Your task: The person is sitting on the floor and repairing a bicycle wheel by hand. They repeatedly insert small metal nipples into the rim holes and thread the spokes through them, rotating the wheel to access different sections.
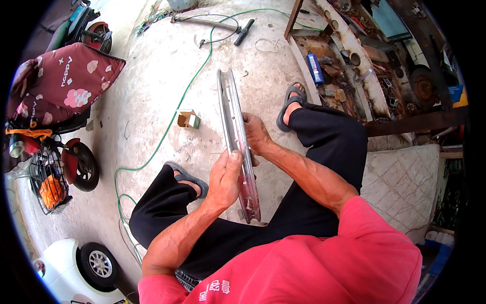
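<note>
A silvery metal wheel rim [234, 119] stands edge-on between my knees, its grooved outer face turned up toward me. The lower stretch of the rim looks reddish, and small holes and bits of metal show along the groove. My left hand [224, 178] grips its left side, with the thumb pressed on the near edge. On the far right side, my right hand [256, 135] is closed around the rim, its fingers partly hidden behind it. Past the rim, a small open cardboard box [188, 119] sits on the concrete, with several tiny metal pieces [186, 144] scattered beside it.
A green hose [195, 81] runs across the floor on the left. Ahead lies a hand pump [215, 23]. A cluttered workbench frame [368, 121] with a blue bottle [315, 68] stands at right. Parked scooters [81, 164] and a white vehicle [61, 271] are at left.
</note>
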The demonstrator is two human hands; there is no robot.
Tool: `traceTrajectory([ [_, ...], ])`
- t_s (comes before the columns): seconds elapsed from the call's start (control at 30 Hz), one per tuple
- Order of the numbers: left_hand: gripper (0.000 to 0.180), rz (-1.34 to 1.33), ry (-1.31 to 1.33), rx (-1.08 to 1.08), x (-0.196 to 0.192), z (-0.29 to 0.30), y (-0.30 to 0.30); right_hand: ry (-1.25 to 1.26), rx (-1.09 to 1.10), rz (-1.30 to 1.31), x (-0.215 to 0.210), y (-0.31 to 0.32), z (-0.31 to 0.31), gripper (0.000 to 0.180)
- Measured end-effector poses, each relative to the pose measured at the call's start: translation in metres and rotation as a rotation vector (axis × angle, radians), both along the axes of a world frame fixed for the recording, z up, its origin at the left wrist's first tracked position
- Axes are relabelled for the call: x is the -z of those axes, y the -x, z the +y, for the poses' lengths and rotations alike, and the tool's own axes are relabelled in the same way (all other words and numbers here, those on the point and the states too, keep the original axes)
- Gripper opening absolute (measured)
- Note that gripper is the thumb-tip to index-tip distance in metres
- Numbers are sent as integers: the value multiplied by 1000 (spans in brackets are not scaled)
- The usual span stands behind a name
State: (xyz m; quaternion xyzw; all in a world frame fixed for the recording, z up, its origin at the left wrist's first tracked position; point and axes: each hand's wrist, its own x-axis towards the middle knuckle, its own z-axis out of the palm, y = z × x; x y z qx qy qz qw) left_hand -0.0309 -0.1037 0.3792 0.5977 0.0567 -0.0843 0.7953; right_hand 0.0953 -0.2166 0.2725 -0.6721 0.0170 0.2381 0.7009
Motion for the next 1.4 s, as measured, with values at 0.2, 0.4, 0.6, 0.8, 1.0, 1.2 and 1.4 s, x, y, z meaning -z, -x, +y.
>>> traceTrajectory([
  [0.2, 52, 9, 70, 2, -1, 3, 0, 44, 5, -18, -5, 0, -4, 40],
  [0.4, 50, 84, 72, -18, -4, 3, 1, 76, 27, 56, -12, 2, -11, 44],
  [0.6, 48, 91, 91, -36, -9, 2, -2, 39, -9, 88, -4, 3, -15, 48],
  [0.8, 48, 72, 74, -24, -8, 4, -2, 94, -31, 22, -2, 4, -14, 53],
  [1.0, 50, 67, 55, -9, -8, 5, -2, 104, 6, 52, -7, 6, -12, 57],
  [1.2, 52, 72, 58, -25, -7, 4, 0, 46, -2, 77, -9, 3, -14, 52],
  [1.4, 54, 69, 57, -24, -6, 5, 0, 91, -5, 87, -14, 3, -14, 52],
])
